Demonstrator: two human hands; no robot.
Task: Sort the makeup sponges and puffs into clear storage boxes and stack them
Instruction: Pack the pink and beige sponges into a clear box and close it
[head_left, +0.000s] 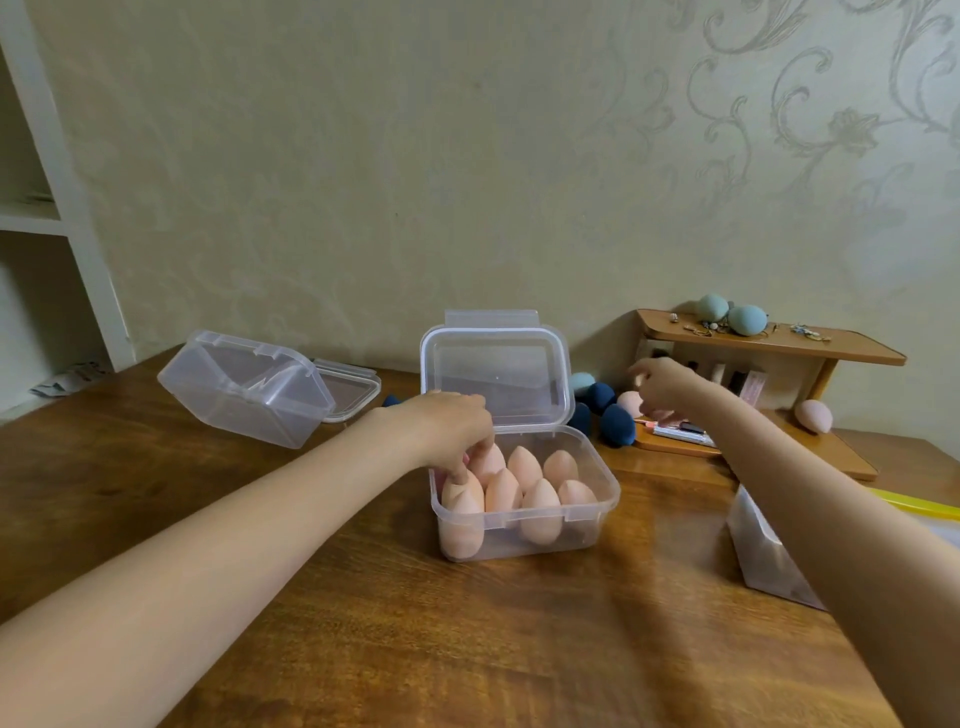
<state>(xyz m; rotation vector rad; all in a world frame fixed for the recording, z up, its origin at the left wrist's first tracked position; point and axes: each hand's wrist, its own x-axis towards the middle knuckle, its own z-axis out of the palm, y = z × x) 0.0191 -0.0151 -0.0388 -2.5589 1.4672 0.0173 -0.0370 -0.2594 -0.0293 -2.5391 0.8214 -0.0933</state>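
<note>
Sorting in progress. We see the open clear box at mid-bench, its hinged lid standing upright behind it. Seven peach sponges are visible standing point-up in two rows, packed shoulder to shoulder.

Our left hand reaches over the box's left wall, fingers curled down among the rear-left sponges and touching one; whether it pinches or only presses, we cannot tell. Our right hand hovers toward the bench's far right, fingers loosely curled and holding nothing visible, above a loose peach sponge and the navy sponges.

A second clear box lies tilted near the far left edge, its lid flat behind it. Teal sponges rest on a wooden shelf at the far right corner.

Handling, as we judge it: the sponges are very light, soft, matte foam, egg-shaped with a tapered tip. They compress and spring back, so a gentle pinch around the broad belly should hold best; the tip would slip. They are not fragile. The boxes are thin, rigid, smooth plastic, light enough to slide when pushed, so we would steady one by its wall or rim.
</note>
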